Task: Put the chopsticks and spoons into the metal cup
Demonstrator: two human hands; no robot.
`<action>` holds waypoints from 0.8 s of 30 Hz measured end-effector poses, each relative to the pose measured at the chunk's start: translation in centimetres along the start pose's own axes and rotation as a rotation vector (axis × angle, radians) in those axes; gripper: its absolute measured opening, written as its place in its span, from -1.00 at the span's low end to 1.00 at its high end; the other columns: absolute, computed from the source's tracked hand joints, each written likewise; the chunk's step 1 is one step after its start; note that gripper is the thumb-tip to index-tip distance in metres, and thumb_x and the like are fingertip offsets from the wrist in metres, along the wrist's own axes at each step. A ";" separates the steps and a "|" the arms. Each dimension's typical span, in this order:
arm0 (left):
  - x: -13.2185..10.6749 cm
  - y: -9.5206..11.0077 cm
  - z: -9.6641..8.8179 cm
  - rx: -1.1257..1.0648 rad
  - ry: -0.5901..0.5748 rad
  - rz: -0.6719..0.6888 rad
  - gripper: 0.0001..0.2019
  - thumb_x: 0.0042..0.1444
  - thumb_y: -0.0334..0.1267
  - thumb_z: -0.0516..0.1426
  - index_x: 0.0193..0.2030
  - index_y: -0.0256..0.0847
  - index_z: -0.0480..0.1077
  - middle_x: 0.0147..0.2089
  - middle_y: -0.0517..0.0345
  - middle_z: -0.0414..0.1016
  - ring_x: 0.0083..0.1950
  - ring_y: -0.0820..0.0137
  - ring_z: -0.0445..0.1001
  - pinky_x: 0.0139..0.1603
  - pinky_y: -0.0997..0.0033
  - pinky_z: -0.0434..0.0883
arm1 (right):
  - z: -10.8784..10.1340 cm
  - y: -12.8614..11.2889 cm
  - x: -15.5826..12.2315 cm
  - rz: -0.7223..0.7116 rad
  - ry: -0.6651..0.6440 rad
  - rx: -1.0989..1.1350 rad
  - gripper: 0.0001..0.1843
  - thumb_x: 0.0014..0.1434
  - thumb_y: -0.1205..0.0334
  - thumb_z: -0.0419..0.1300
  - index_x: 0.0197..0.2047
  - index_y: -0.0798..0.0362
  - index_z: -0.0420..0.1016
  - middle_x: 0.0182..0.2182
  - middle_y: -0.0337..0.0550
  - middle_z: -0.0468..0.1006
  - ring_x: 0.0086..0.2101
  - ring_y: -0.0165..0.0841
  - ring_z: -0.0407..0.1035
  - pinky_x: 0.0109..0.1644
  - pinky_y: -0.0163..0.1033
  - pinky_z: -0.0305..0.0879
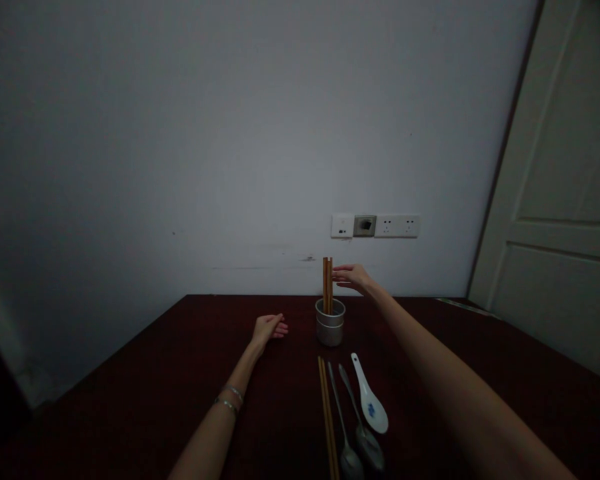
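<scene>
The dark red worktop [145,387] spreads across the lower part of the view, its far edge meeting a pale wall [260,133]. At the left, the person's left forearm comes up from the bottom edge, two bracelets [229,398] around the wrist. The left hand [270,327] is over the worktop, to the left of the metal cup, fingers loosely curled and holding nothing; whether it rests on the surface I cannot tell.

Next to the right, a pair of loose chopsticks [327,407] lies lengthwise on the worktop, in front of the metal cup [329,333]. The cup stands upright near the wall, and upright chopsticks [327,283] rise from it, well above the rim. The right hand [351,277] is at their right side, above rim height, with its fingertips at the sticks; I cannot tell whether they grip them or only touch.

Beside the loose pair lie a slim metal spoon [351,460], then a second metal spoon [370,447], then a white spoon [373,408] with a blue mark in its bowl, all with handles toward the cup. Wall plates and sockets [397,226] are above, and a panelled door [565,200] fills the far right.
</scene>
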State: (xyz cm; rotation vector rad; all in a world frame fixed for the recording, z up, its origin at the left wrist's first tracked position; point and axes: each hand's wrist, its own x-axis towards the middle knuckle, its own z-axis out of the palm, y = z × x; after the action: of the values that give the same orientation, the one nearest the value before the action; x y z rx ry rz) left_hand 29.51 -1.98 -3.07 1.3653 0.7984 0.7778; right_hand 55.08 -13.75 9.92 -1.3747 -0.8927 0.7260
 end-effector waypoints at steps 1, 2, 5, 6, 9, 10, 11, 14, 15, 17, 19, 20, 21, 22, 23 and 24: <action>0.0 0.0 0.0 0.001 -0.002 -0.001 -0.78 0.04 -0.20 0.11 -0.40 -0.38 0.35 -0.51 -0.01 0.50 -0.55 0.45 0.46 -0.57 0.55 0.37 | -0.6 0.5 -0.1 -0.007 0.019 -0.046 -0.75 -0.10 0.41 0.26 -0.27 0.18 0.42 -0.36 -0.03 0.56 -0.40 -0.39 0.46 -0.31 -0.30 0.40; 0.0 0.0 0.0 0.001 -0.003 -0.002 -0.79 0.05 -0.21 0.11 -0.40 -0.38 0.35 -0.51 -0.01 0.50 -0.55 0.45 0.46 -0.57 0.56 0.37 | -1.4 1.0 -0.3 -0.017 0.049 -0.112 -0.75 -0.07 0.39 0.24 -0.25 0.18 0.41 -0.35 -0.03 0.56 -0.39 -0.39 0.46 -0.30 -0.30 0.40; 0.1 0.0 0.1 0.017 0.002 -0.001 -0.79 0.05 -0.21 0.10 -0.40 -0.38 0.35 -0.50 -0.01 0.50 -0.56 0.45 0.46 -0.56 0.55 0.37 | -4.0 3.4 -1.5 -0.036 0.158 -0.365 -0.81 -0.02 0.35 0.17 -0.27 0.19 0.44 -0.38 -0.04 0.57 -0.37 -0.37 0.46 -0.29 -0.30 0.38; 0.1 0.0 0.1 0.029 0.002 0.002 -0.79 0.05 -0.20 0.10 -0.40 -0.37 0.36 -0.50 -0.01 0.50 -0.56 0.45 0.46 -0.56 0.55 0.37 | -5.0 4.3 -2.2 -0.032 0.185 -0.408 -0.83 -0.03 0.36 0.17 -0.30 0.20 0.45 -0.41 -0.04 0.57 -0.36 -0.34 0.46 -0.27 -0.28 0.37; 0.2 -0.3 0.1 0.055 -0.010 0.017 -0.78 0.05 -0.19 0.10 -0.39 -0.37 0.36 -0.50 0.00 0.49 -0.56 0.46 0.45 -0.58 0.57 0.36 | -8.0 7.3 -4.8 -0.034 0.241 -0.541 -0.87 -0.14 0.45 0.19 -0.42 0.17 0.49 -0.39 -0.03 0.56 -0.21 -0.22 0.41 -0.10 -0.21 0.28; 0.3 -0.4 0.1 0.059 -0.016 0.025 -0.78 0.05 -0.19 0.10 -0.39 -0.37 0.35 -0.51 0.01 0.49 -0.56 0.47 0.45 -0.59 0.58 0.35 | -8.9 8.3 -5.7 -0.039 0.255 -0.609 -0.85 -0.15 0.47 0.18 -0.41 0.19 0.50 -0.33 0.03 0.55 -0.15 -0.18 0.38 -0.04 -0.19 0.23; 0.3 -0.4 0.1 0.065 -0.021 0.034 -0.78 0.05 -0.19 0.10 -0.39 -0.37 0.35 -0.51 0.02 0.49 -0.57 0.47 0.45 -0.60 0.59 0.34 | -9.7 9.2 -6.6 -0.063 0.232 -0.804 -0.81 -0.12 0.44 0.16 -0.36 0.20 0.51 -0.27 0.06 0.54 -0.13 -0.17 0.37 -0.01 -0.18 0.20; 0.5 -0.7 0.1 0.098 -0.020 0.052 -0.77 0.03 -0.17 0.11 -0.40 -0.36 0.35 -0.52 0.03 0.48 -0.58 0.48 0.44 -0.60 0.59 0.34 | -11.0 11.8 -9.1 -0.097 0.176 -1.189 -0.66 0.02 0.29 0.08 -0.12 0.22 0.44 -0.12 0.11 0.47 -0.08 -0.19 0.34 0.00 -0.21 0.18; 0.5 -0.8 0.1 0.110 -0.015 0.055 -0.76 0.02 -0.15 0.11 -0.40 -0.36 0.36 -0.51 0.03 0.48 -0.58 0.49 0.43 -0.60 0.58 0.34 | -11.2 12.6 -9.8 -0.105 0.169 -1.253 -0.62 0.06 0.24 0.04 -0.07 0.23 0.41 -0.09 0.11 0.45 -0.08 -0.20 0.33 0.00 -0.21 0.18; 0.5 -0.9 0.1 0.127 -0.008 0.060 -0.74 0.00 -0.13 0.12 -0.40 -0.36 0.36 -0.51 0.03 0.48 -0.58 0.48 0.43 -0.59 0.57 0.34 | -11.0 13.7 -10.9 -0.140 0.178 -1.326 -0.58 0.11 0.21 -0.03 -0.03 0.26 0.38 -0.06 0.14 0.42 -0.05 -0.19 0.31 0.03 -0.20 0.16; 0.5 -0.8 0.1 0.133 -0.007 0.064 -0.74 -0.01 -0.13 0.13 -0.40 -0.36 0.36 -0.52 0.03 0.48 -0.58 0.48 0.43 -0.58 0.56 0.34 | -10.6 14.5 -11.6 -0.177 0.213 -1.358 -0.57 0.14 0.22 -0.07 -0.03 0.28 0.38 -0.03 0.16 0.39 0.00 -0.18 0.26 0.08 -0.17 0.11; 0.4 -0.8 0.2 0.136 -0.007 0.064 -0.75 -0.01 -0.15 0.13 -0.41 -0.36 0.37 -0.53 0.04 0.47 -0.58 0.48 0.43 -0.59 0.56 0.34 | -10.4 14.7 -11.9 -0.186 0.233 -1.367 -0.57 0.14 0.23 -0.09 -0.03 0.28 0.38 -0.01 0.17 0.37 0.02 -0.18 0.24 0.09 -0.16 0.09; 0.3 -0.7 0.2 0.138 -0.007 0.064 -0.76 -0.01 -0.16 0.13 -0.41 -0.36 0.37 -0.53 0.05 0.47 -0.58 0.48 0.43 -0.59 0.56 0.33 | -10.3 14.9 -12.1 -0.186 0.251 -1.371 -0.57 0.14 0.24 -0.09 -0.03 0.27 0.38 0.01 0.16 0.36 0.03 -0.17 0.22 0.10 -0.14 0.08; 0.2 -0.6 0.2 0.138 -0.003 0.064 -0.78 -0.02 -0.18 0.13 -0.41 -0.36 0.37 -0.54 0.06 0.46 -0.58 0.48 0.42 -0.59 0.56 0.33 | -10.2 15.0 -12.2 -0.183 0.266 -1.369 -0.57 0.14 0.24 -0.09 -0.02 0.25 0.38 0.02 0.15 0.35 0.04 -0.17 0.21 0.10 -0.13 0.08; 0.1 -0.6 0.3 0.137 0.003 0.065 -0.79 -0.02 -0.20 0.13 -0.41 -0.36 0.37 -0.54 0.07 0.46 -0.59 0.49 0.42 -0.59 0.56 0.33 | -10.2 15.1 -12.3 -0.180 0.277 -1.362 -0.57 0.14 0.24 -0.09 -0.01 0.24 0.38 0.02 0.14 0.34 0.05 -0.17 0.20 0.10 -0.12 0.07; 0.0 -0.5 0.3 0.133 0.009 0.068 -0.80 -0.02 -0.21 0.12 -0.40 -0.36 0.37 -0.55 0.09 0.46 -0.59 0.49 0.42 -0.58 0.56 0.34 | -10.1 15.2 -12.3 -0.180 0.284 -1.355 -0.58 0.14 0.24 -0.09 -0.01 0.22 0.38 0.03 0.13 0.34 0.05 -0.17 0.19 0.11 -0.11 0.07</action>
State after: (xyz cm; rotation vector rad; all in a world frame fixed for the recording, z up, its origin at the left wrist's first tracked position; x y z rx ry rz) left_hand 29.73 -2.14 -3.56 1.5155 0.8261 0.7959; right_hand 58.83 -28.16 -6.27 -2.4204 -1.3076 -0.3687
